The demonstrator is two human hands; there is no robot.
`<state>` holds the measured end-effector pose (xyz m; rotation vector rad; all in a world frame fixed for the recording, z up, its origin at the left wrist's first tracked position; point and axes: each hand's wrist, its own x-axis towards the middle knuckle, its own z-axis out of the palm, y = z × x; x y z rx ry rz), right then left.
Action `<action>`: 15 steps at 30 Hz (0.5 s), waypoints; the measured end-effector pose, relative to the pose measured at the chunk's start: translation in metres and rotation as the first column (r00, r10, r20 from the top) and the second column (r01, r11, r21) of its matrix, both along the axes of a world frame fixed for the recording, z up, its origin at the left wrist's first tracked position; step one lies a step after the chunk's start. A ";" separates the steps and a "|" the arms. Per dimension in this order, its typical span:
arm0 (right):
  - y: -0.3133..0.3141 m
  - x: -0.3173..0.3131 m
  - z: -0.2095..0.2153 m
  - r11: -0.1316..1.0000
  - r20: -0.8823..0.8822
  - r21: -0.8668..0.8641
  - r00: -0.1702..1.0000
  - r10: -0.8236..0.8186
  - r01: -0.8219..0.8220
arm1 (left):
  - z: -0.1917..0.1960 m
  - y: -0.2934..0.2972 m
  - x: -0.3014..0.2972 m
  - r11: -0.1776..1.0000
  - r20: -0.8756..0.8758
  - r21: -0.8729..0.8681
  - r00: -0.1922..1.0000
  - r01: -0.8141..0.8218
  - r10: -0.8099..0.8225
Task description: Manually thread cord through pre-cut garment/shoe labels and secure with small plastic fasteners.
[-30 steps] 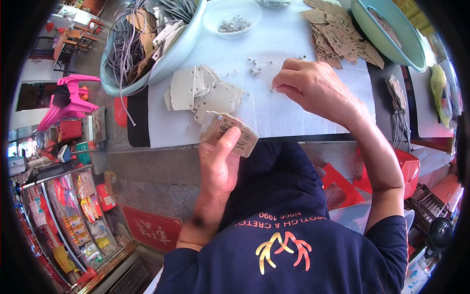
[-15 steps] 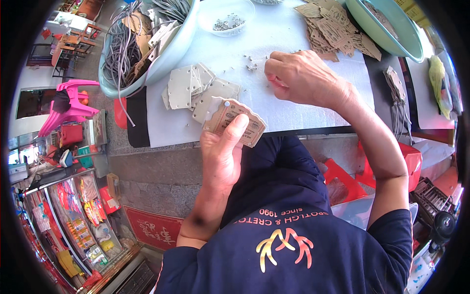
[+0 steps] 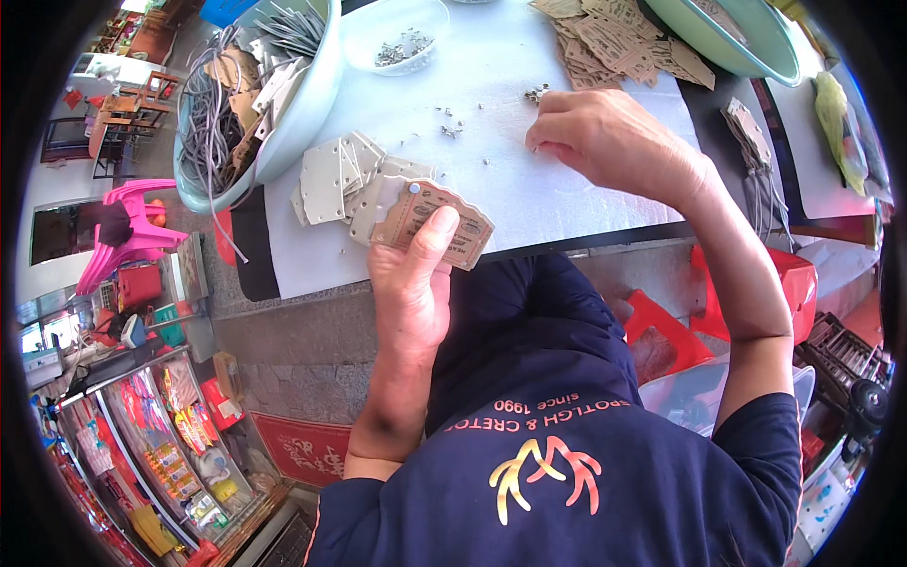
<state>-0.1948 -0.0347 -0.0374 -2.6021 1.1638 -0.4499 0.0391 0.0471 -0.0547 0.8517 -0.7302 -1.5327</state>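
My left hand (image 3: 412, 295) grips a brown printed cardboard tag (image 3: 465, 241) laid together with a pale backing piece, thumb pressed on top. A small round metal fastener (image 3: 414, 188) shows at the tag's upper left corner. Beside it on the table lies a loose stack of pale blank plates with small holes (image 3: 324, 180). My right hand (image 3: 619, 142) is closed in a pinch low over the white table covering, and anything at its fingertips is too small to make out. Next to those fingers sits a little heap of metal fasteners (image 3: 537, 93), with several more scattered pieces (image 3: 450, 130) to the left.
A clear plastic bowl (image 3: 436, 42) of metal fasteners stands at the back. To the left is a light green basin (image 3: 321, 104) with grey cords and tags. Brown tags (image 3: 619, 47) are heaped far right, near another green basin (image 3: 779, 57). Corded tags (image 3: 748, 137) lie at right.
My right hand has shifted slightly right, its fingers still pinched. The view has moved, so the table things sit further left. My left hand keeps its hold on the tag.
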 end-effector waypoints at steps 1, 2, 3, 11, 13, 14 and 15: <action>-0.001 -0.003 -0.001 1.000 0.047 -0.004 0.999 -0.018 0.018 | -0.001 0.000 0.001 1.000 0.000 -0.002 1.000 -0.002 0.002; 0.000 -0.006 0.000 1.000 0.046 -0.004 0.999 -0.021 0.021 | -0.001 0.000 0.001 1.000 0.001 -0.005 1.000 -0.005 0.005; -0.001 -0.008 0.003 0.999 0.079 0.008 0.996 -0.040 0.040 | -0.002 0.000 0.001 1.000 0.001 -0.004 1.000 -0.003 0.003; 0.006 0.001 0.001 0.987 0.106 0.113 0.987 -0.124 0.112 | -0.005 -0.001 0.000 1.000 0.023 0.003 1.000 0.010 -0.010; 0.007 0.007 -0.005 0.989 0.070 0.051 0.988 -0.139 0.136 | -0.004 -0.001 -0.001 1.000 0.015 0.009 1.000 0.017 -0.017; 0.008 0.009 -0.006 0.988 0.035 -0.011 0.987 -0.156 0.156 | -0.004 -0.001 -0.002 1.000 0.006 0.017 1.000 0.024 -0.024; 0.008 0.011 -0.006 0.986 0.016 -0.007 0.986 -0.167 0.167 | -0.003 -0.001 -0.002 1.000 0.008 0.017 1.000 0.022 -0.022</action>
